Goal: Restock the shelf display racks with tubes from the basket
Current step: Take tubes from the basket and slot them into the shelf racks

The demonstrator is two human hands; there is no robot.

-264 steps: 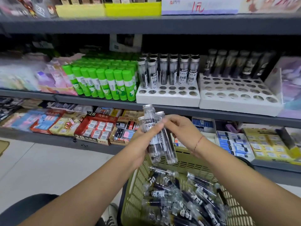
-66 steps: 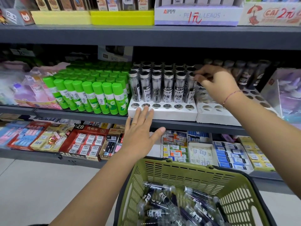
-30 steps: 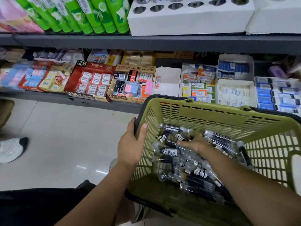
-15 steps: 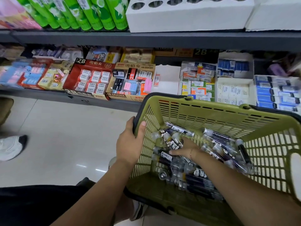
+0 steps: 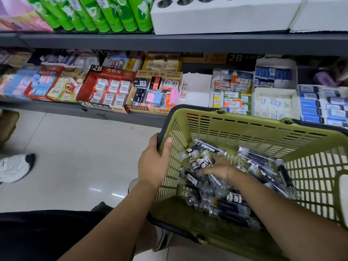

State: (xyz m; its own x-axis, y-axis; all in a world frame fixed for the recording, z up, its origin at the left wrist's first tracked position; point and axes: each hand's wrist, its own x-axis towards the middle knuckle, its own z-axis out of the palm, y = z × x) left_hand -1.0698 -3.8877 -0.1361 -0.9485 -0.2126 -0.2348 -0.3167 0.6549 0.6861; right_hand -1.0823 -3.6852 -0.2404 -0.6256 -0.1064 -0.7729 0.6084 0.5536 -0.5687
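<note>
Dozens of clear tubes (image 5: 228, 199) with dark contents and white labels are heaped on the bottom of the olive-green basket (image 5: 244, 129), mostly from its left wall to the middle, with some lying toward the right wall. The right hand (image 5: 216, 169) is sunk into the heap near the left wall, its fingers curled around a small bunch of tubes whose capped ends stick up beyond them. The left hand (image 5: 152, 164) is clamped on the basket's left rim near the far-left corner, with the thumb hooked over the inside. A white display rack (image 5: 222, 17) with open round holes is set at the front edge of the upper shelf (image 5: 169, 42), and green glue sticks (image 5: 116, 14) are ranged just beside it on the left. Eraser boxes (image 5: 107, 89) are lined along the lower shelf beyond the basket.
</note>
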